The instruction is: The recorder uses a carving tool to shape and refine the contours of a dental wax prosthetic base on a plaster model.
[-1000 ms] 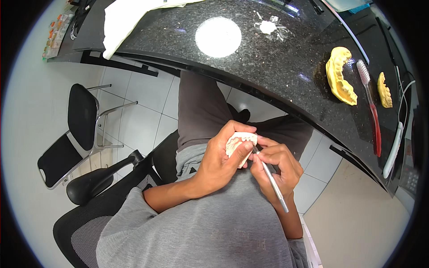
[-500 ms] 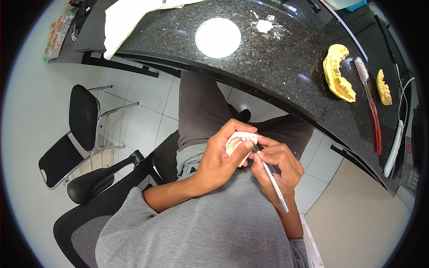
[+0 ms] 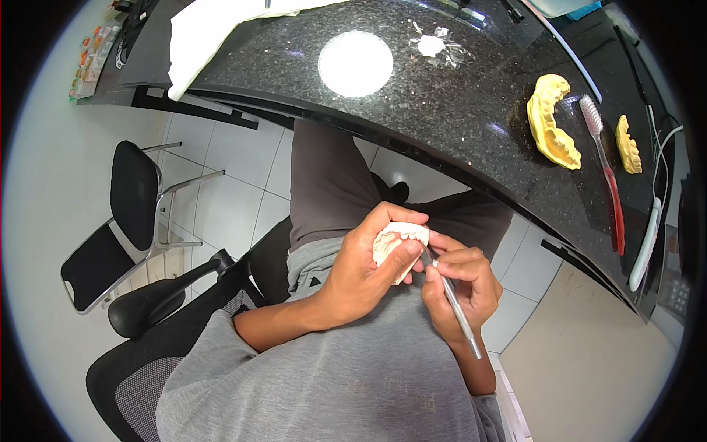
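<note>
Above my lap, my left hand [image 3: 366, 254] is wrapped round a cream dental cast [image 3: 389, 239], whose row of teeth shows between thumb and fingers. A slim silver metal hand tool [image 3: 458, 309] sits in a pen-like grip in my right hand [image 3: 465, 286]. The tool's upper end points at the right side of the cast, beside my left thumb; its tip is partly hidden, so I cannot tell whether it touches. The tool's other end slants down toward my right forearm.
On the dark speckled worktop [image 3: 434, 110] lie a large yellow dental impression piece [image 3: 549, 129], a red-handled toothbrush [image 3: 607, 177], a smaller yellow piece [image 3: 628, 146] and a white handpiece [image 3: 646, 247]. White cloth [image 3: 213, 33] covers its far left. A black chair [image 3: 136, 191] stands at left.
My right hand and the tool have shifted slightly down and right. In my left hand the cast has moved a little lower and tilted.
</note>
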Action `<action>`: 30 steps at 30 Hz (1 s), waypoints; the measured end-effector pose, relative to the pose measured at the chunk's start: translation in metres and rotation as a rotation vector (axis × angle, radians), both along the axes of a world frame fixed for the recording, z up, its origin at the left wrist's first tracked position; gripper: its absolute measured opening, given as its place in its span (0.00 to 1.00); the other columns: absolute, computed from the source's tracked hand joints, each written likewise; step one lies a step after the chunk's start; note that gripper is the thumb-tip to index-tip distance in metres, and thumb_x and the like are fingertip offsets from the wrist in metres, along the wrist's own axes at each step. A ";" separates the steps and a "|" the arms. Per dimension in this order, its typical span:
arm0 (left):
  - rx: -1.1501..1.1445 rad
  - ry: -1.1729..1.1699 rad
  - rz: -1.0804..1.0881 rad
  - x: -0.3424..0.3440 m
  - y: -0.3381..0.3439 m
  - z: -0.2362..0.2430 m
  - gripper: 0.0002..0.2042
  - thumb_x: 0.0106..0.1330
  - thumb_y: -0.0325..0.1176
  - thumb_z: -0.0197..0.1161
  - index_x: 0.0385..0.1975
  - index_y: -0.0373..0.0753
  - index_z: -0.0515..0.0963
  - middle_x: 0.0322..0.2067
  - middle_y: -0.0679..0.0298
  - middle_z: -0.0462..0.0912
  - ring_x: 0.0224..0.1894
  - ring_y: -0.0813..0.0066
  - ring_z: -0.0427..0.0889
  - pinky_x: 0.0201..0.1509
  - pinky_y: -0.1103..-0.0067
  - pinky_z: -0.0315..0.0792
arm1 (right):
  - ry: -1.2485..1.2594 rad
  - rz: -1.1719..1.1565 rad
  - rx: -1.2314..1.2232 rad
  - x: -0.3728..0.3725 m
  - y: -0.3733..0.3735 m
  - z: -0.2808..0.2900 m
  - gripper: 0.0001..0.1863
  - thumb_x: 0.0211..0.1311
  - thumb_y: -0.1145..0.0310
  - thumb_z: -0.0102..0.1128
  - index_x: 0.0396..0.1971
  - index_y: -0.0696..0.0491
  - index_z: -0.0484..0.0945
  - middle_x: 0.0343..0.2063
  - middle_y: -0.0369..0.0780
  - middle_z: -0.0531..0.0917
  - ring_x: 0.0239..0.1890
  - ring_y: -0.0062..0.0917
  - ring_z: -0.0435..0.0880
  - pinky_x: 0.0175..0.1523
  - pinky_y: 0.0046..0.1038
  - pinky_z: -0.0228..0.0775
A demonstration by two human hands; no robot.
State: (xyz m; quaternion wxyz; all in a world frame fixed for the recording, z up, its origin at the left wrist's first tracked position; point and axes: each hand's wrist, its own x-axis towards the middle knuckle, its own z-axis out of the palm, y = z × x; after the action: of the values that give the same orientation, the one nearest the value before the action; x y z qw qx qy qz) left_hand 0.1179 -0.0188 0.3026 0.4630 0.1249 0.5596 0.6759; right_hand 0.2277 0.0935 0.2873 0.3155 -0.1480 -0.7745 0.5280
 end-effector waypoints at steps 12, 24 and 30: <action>-0.008 0.045 0.011 0.003 -0.002 -0.003 0.13 0.70 0.28 0.57 0.52 0.34 0.69 0.36 0.62 0.78 0.32 0.85 0.79 0.30 0.88 0.73 | -0.004 -0.012 0.090 -0.002 0.000 0.006 0.14 0.41 0.85 0.70 0.24 0.57 0.72 0.23 0.43 0.81 0.39 0.39 0.88 0.37 0.29 0.83; -0.028 0.158 0.019 0.000 -0.003 -0.008 0.10 0.70 0.28 0.58 0.47 0.33 0.70 0.38 0.62 0.77 0.30 0.85 0.79 0.30 0.88 0.73 | -0.016 0.040 0.113 -0.006 0.004 0.004 0.15 0.38 0.87 0.70 0.23 0.57 0.72 0.22 0.43 0.81 0.38 0.38 0.88 0.35 0.27 0.83; -0.041 0.175 0.028 -0.001 -0.004 -0.011 0.10 0.70 0.28 0.58 0.47 0.33 0.71 0.39 0.62 0.77 0.30 0.85 0.79 0.29 0.89 0.73 | -0.033 0.039 0.122 -0.008 0.003 0.005 0.15 0.38 0.87 0.69 0.22 0.57 0.72 0.22 0.44 0.81 0.38 0.37 0.88 0.35 0.27 0.83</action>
State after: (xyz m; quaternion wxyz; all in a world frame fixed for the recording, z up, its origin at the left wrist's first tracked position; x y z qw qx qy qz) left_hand 0.1173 -0.0224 0.2919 0.4051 0.1662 0.6133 0.6573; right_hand 0.2201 0.0969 0.2923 0.3008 -0.1220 -0.8132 0.4831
